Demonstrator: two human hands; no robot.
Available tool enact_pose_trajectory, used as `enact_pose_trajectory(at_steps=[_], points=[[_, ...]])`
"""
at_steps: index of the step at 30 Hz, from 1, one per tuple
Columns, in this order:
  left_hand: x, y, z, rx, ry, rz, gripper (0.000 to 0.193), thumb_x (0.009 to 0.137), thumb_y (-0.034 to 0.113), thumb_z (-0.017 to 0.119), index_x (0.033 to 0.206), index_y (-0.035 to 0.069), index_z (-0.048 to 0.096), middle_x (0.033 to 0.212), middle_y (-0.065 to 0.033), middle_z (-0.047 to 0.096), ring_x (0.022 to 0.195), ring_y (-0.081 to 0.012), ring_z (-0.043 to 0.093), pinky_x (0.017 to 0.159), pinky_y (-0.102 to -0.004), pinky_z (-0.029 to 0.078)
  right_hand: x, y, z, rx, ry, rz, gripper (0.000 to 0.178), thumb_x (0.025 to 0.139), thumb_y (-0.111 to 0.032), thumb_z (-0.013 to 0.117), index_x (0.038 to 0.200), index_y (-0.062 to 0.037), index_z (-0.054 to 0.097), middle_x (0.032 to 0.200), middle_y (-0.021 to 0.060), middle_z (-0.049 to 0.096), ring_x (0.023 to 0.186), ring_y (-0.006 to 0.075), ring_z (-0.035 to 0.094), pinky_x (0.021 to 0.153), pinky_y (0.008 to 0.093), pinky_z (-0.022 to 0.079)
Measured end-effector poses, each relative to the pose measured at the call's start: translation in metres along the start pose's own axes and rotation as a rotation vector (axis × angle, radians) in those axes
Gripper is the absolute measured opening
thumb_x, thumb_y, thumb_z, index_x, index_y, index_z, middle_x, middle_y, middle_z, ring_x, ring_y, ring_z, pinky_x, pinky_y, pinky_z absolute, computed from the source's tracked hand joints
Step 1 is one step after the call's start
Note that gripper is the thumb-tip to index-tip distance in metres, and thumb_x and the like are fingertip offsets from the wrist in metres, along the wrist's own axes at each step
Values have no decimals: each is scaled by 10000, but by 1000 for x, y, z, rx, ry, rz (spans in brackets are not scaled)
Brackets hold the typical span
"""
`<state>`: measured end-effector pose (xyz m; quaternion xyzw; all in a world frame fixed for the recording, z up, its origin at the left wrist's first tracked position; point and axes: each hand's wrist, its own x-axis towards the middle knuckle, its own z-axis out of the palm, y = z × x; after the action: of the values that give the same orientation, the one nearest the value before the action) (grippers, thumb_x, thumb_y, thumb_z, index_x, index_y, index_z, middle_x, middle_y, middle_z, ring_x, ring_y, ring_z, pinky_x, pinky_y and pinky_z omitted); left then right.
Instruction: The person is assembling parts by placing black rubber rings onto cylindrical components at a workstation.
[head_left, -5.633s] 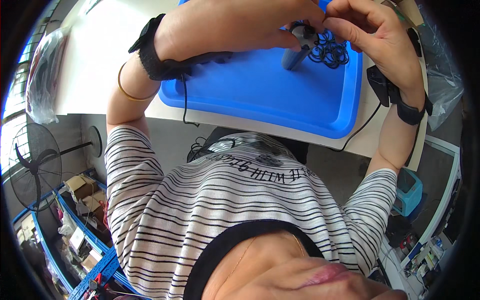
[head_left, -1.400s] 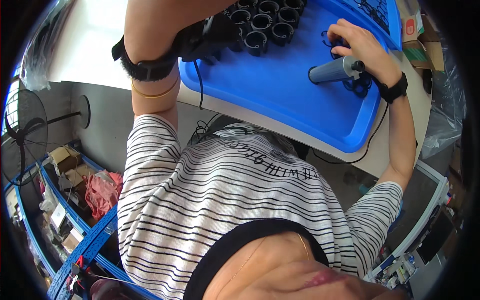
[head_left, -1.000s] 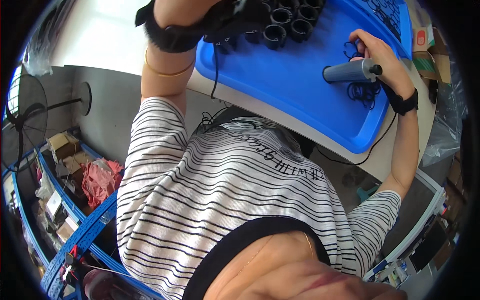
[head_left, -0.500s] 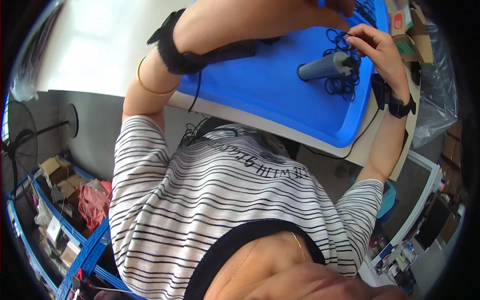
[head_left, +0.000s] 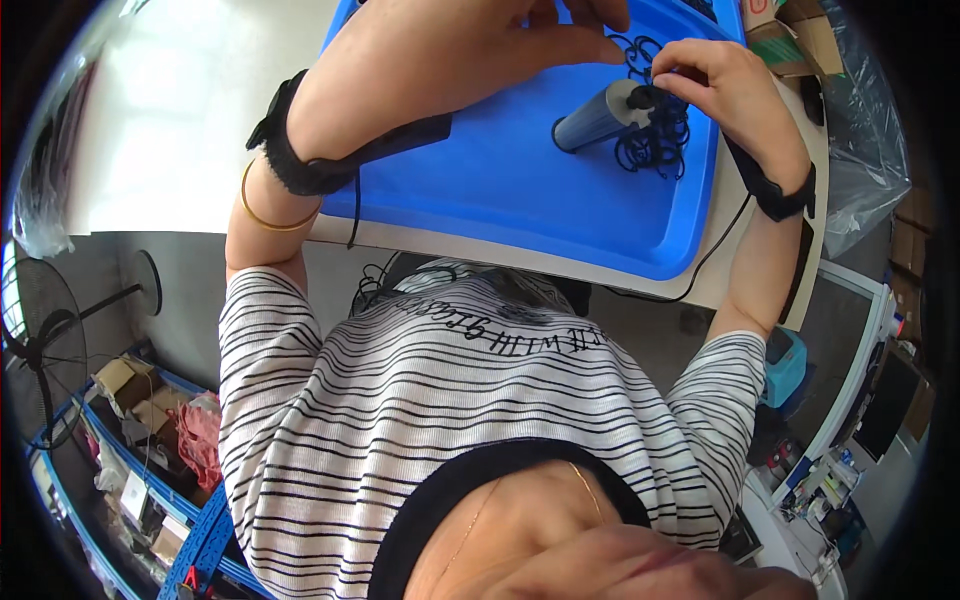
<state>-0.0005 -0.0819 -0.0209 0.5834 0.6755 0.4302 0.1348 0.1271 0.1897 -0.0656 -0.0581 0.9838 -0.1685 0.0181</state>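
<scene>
1. Table [head_left: 180, 150], pale, bearing the tray.
2. Shirt [head_left: 450, 400], white with dark stripes; dark script lettering [head_left: 520, 340] across the front, partly lost in folds, shown inverted.
3. Tray [head_left: 480, 205], blue, raised rim, cropped by the upper edge of view.
4. Left hand [head_left: 510, 45], extended over the tray, partly cropped at the top; thumb stretched rightward, set apart from the bent fingers by a narrow gap; nothing visible in that gap.
5. Right hand [head_left: 735, 95], over the right rim of the tray; thumb and forefinger brought nearly together at the edge of the ring heap; too small to tell whether gripping a ring or merely touching.
6. Cardboard box [head_left: 810, 45], opened, beyond the right rim of the tray; red and green print, too cropped to read.
7. Cylinder [head_left: 592, 122], blue-grey, on the tray, below the left thumb and to the left of the right fingertips, near both; no label visible.
8. Black rings [head_left: 668, 140], loosely heaped on the tray, beside and behind the cylinder, beneath the right fingertips.
9. Knob [head_left: 642, 97], black, at the cylinder's upper end, just below the right fingertips.
</scene>
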Motion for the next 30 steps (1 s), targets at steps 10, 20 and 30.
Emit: enact_pose_trajectory(at_steps=[10,20,30], points=[[0,3,2,9,-32,-85,193,922,97,750,1064,-24,705,858,-116,740,731,-172,707,652,-278,554,-5,-15,-9,-119,153,-163,125,931,-121,700,1014,-30,682,903,99,631,776,276,629,695,363,489],[1,4,5,2,-56,-67,192,926,87,743,1080,-23,711,866,-118,746,740,-174,720,653,-271,561,-3,2,-3,12,6,-111,158,925,-111,707,1050,-17,684,939,98,674,782,238,649,725,331,505],[1,8,6,-5,-45,-96,171,934,75,732,1069,-28,710,848,-104,741,717,-147,702,647,-255,551,-10,-54,-29,107,218,48,88,903,-55,715,925,30,709,802,92,708,693,177,682,644,292,530]])
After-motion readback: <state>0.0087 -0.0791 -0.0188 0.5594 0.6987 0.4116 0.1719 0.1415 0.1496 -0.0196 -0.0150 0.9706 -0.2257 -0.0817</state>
